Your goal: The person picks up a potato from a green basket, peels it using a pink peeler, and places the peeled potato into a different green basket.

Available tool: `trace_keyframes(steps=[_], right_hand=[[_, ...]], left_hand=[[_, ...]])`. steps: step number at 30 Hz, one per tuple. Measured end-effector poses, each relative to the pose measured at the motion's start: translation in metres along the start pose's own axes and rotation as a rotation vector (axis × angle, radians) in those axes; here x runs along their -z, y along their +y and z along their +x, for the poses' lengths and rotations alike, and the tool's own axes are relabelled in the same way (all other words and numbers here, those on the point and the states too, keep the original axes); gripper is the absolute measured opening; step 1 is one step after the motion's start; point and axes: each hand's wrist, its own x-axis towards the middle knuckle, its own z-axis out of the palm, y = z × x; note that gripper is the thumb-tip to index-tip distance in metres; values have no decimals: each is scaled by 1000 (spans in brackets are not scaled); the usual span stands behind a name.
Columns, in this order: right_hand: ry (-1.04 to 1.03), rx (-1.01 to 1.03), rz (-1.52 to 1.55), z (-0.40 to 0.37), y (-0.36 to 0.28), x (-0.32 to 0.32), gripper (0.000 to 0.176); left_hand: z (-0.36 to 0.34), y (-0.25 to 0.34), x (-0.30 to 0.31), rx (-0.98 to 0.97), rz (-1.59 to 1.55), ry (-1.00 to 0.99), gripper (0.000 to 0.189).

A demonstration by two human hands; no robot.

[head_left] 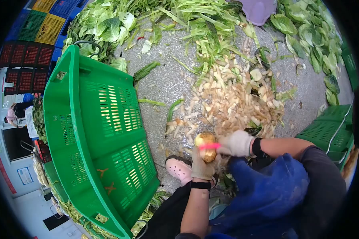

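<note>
My left hand (202, 167), in a light work glove, grips a partly peeled potato (206, 142) from below. My right hand (236, 143), also gloved, holds a pink peeler (210, 146) laid across the potato's middle. Both hands hover just above the floor, over the near edge of a heap of pale peelings (231, 103). A pink clog (180, 169) on my foot shows just left of my left hand.
A large green plastic crate (95, 131) stands tilted on the left. Leafy green scraps (155, 20) cover the far floor, with more leaves (315, 36) at right. Another green crate (331, 131) sits at right. Red, yellow and blue crates (28, 44) are stacked far left.
</note>
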Motion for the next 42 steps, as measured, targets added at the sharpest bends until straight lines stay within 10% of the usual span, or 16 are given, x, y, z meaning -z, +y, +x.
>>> trace_keyframes(steps=[2, 8, 11, 17, 19, 24, 42], right_hand=[[-166, -350, -116, 20, 9, 28, 43], [-109, 57, -86, 4, -17, 15, 43], [-73, -224, -62, 18, 10, 21, 42], [-100, -34, -36, 7, 0, 3, 41], [-136, -341, 67, 19, 23, 11, 41], [5, -104, 107, 3, 3, -8, 44], [4, -240, 236, -8, 0, -13, 44]], left_hand=[[-11, 2, -17, 23, 83, 153, 48], [-2, -1, -2, 43, 43, 82, 48], [-11, -7, -7, -228, 375, -14, 49], [-2, -9, 9, 10, 82, 124, 54], [0, -10, 7, 7, 95, 104, 54], [5, -14, 2, -50, 118, 29, 50], [2, -35, 17, -186, 257, -155, 51]])
